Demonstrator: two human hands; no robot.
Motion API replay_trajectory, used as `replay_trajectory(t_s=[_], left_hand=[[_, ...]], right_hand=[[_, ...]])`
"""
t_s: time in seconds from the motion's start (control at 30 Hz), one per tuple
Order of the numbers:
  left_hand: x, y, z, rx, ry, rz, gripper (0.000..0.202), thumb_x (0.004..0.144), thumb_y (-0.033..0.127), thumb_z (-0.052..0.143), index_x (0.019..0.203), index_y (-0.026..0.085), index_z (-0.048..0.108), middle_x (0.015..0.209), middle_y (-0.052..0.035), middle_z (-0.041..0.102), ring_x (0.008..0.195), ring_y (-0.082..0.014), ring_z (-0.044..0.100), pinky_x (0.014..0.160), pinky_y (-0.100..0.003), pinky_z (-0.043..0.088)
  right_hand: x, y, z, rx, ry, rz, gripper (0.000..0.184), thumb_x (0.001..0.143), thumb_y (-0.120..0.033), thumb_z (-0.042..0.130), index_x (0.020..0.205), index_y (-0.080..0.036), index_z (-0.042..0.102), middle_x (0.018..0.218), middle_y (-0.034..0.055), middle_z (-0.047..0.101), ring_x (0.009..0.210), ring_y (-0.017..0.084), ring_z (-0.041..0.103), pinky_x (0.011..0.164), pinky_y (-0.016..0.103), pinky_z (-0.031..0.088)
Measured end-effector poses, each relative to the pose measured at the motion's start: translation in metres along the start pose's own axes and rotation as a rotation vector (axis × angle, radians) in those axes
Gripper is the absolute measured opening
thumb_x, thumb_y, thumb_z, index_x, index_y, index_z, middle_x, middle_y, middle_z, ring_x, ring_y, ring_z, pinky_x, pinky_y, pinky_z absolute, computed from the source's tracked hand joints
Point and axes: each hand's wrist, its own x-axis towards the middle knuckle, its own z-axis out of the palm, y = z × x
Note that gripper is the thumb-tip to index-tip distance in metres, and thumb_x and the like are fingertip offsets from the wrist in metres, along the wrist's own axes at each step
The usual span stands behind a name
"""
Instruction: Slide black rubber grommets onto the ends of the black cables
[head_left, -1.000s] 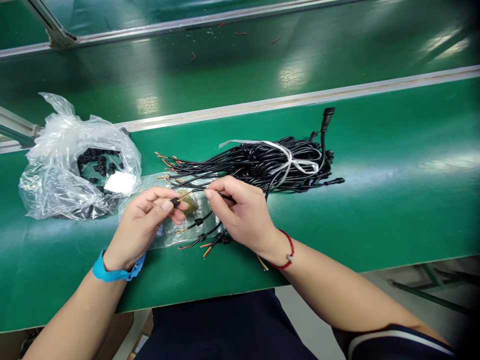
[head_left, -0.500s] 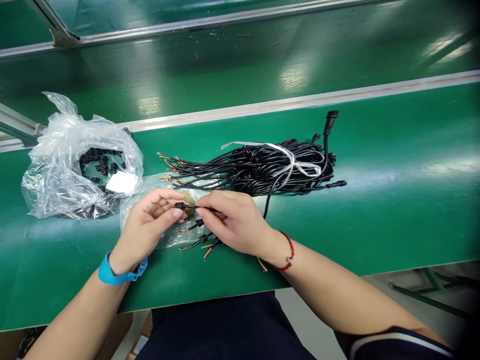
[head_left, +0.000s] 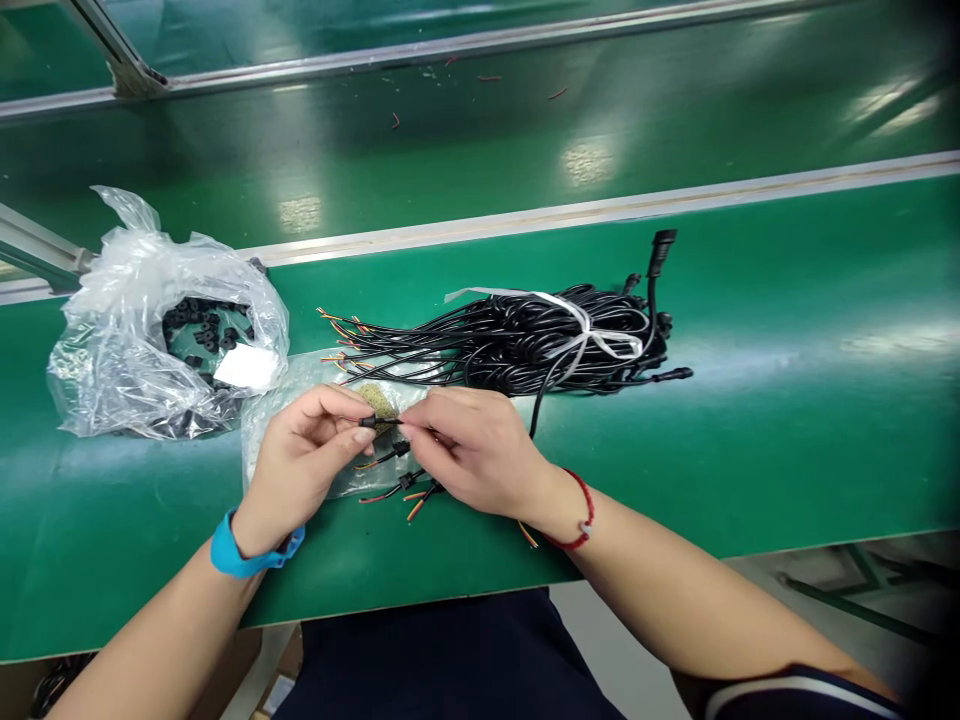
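My left hand pinches a small black sleeve on the end of a thin black cable. My right hand is closed on that same cable right beside it, fingertips nearly touching the left ones. Both hands hover over a flat clear plastic bag with a brownish pad in it. Below the hands lie a few cables with black sleeves and orange and red wire ends. A tied bundle of black cables lies just behind my right hand.
A crumpled clear bag holding several small black rings sits at the left on the green bench. A metal rail divides it from the green belt behind. The bench's front edge runs below my wrists.
My hands have closed together: the right hand slid left along the cable toward the left fingers, and the sleeve has moved further onto the cable over the wire ends.
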Motion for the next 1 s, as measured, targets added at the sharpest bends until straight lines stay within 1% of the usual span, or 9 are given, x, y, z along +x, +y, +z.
replay_trajectory(t_s=[0.17, 0.3, 0.4, 0.5, 0.63, 0.7, 0.8, 0.9, 1.0], left_hand=[[-0.003, 0.0, 0.003, 0.152, -0.005, 0.174, 0.015, 0.077, 0.006, 0.068, 0.085, 0.019, 0.068, 0.085, -0.0003, 0.063, 0.071, -0.0077, 0.063, 0.063, -0.016, 0.056], [-0.005, -0.003, 0.007, 0.1, -0.063, 0.16, 0.016, 0.077, 0.006, 0.067, 0.087, 0.019, 0.068, 0.087, -0.0007, 0.063, 0.071, -0.0095, 0.065, 0.062, -0.02, 0.058], [-0.006, -0.006, 0.009, 0.0, -0.036, 0.091, 0.014, 0.077, 0.009, 0.069, 0.086, 0.019, 0.068, 0.088, 0.0, 0.063, 0.063, -0.0092, 0.067, 0.06, -0.021, 0.057], [-0.005, -0.005, 0.01, -0.071, 0.007, 0.007, 0.011, 0.078, 0.015, 0.07, 0.087, 0.019, 0.067, 0.081, 0.0003, 0.066, 0.058, -0.0087, 0.067, 0.058, -0.02, 0.055], [-0.005, -0.001, 0.009, -0.168, -0.083, -0.176, 0.008, 0.082, 0.024, 0.067, 0.087, 0.018, 0.065, 0.064, 0.0018, 0.066, 0.047, -0.008, 0.062, 0.047, -0.017, 0.051], [-0.005, 0.0, 0.008, -0.19, -0.103, -0.213, 0.007, 0.082, 0.024, 0.068, 0.085, 0.018, 0.065, 0.063, 0.0021, 0.066, 0.046, -0.0076, 0.061, 0.045, -0.016, 0.049], [-0.005, 0.001, 0.005, -0.13, -0.091, -0.132, 0.008, 0.079, 0.017, 0.07, 0.085, 0.019, 0.067, 0.073, 0.0019, 0.067, 0.053, -0.0075, 0.064, 0.052, -0.018, 0.053], [-0.005, 0.003, 0.003, -0.03, -0.106, -0.039, 0.012, 0.077, 0.012, 0.07, 0.085, 0.02, 0.068, 0.084, 0.0009, 0.064, 0.06, -0.0085, 0.065, 0.056, -0.02, 0.055], [-0.004, 0.004, 0.004, 0.07, -0.127, 0.023, 0.01, 0.077, 0.012, 0.069, 0.084, 0.018, 0.068, 0.084, -0.0008, 0.063, 0.063, -0.0096, 0.064, 0.057, -0.021, 0.056]], right_hand=[[0.004, -0.004, -0.007, 0.495, -0.134, 0.292, 0.015, 0.082, -0.012, 0.054, 0.067, -0.017, 0.055, 0.053, -0.008, 0.042, 0.048, 0.004, 0.034, 0.046, 0.017, 0.03], [0.006, -0.005, -0.011, 0.67, -0.141, 0.477, 0.016, 0.081, -0.014, 0.055, 0.066, -0.017, 0.052, 0.052, -0.0095, 0.036, 0.047, 0.004, 0.029, 0.042, 0.017, 0.026], [0.006, -0.005, -0.012, 0.663, -0.131, 0.465, 0.016, 0.08, -0.014, 0.055, 0.065, -0.017, 0.051, 0.052, -0.0095, 0.036, 0.047, 0.004, 0.029, 0.043, 0.017, 0.025], [0.004, -0.004, -0.011, 0.578, -0.133, 0.357, 0.016, 0.08, -0.011, 0.053, 0.066, -0.017, 0.052, 0.051, -0.0093, 0.037, 0.047, 0.004, 0.029, 0.044, 0.017, 0.026], [0.002, -0.003, -0.01, 0.348, -0.087, 0.179, 0.014, 0.08, -0.01, 0.051, 0.068, -0.016, 0.055, 0.056, -0.0066, 0.044, 0.051, 0.005, 0.036, 0.05, 0.019, 0.03], [0.001, -0.002, -0.009, 0.294, -0.09, 0.145, 0.014, 0.08, -0.009, 0.05, 0.069, -0.016, 0.055, 0.056, -0.006, 0.045, 0.052, 0.005, 0.037, 0.051, 0.019, 0.03], [0.001, -0.003, -0.009, 0.342, -0.134, 0.18, 0.014, 0.08, -0.01, 0.05, 0.069, -0.016, 0.055, 0.057, -0.0059, 0.046, 0.052, 0.005, 0.038, 0.051, 0.019, 0.03], [0.002, -0.003, -0.009, 0.443, -0.195, 0.27, 0.014, 0.08, -0.011, 0.051, 0.068, -0.016, 0.055, 0.057, -0.0058, 0.047, 0.052, 0.005, 0.039, 0.05, 0.019, 0.031], [0.003, -0.003, -0.009, 0.529, -0.249, 0.356, 0.014, 0.081, -0.012, 0.052, 0.068, -0.016, 0.054, 0.057, -0.0063, 0.046, 0.051, 0.005, 0.038, 0.048, 0.018, 0.031]])
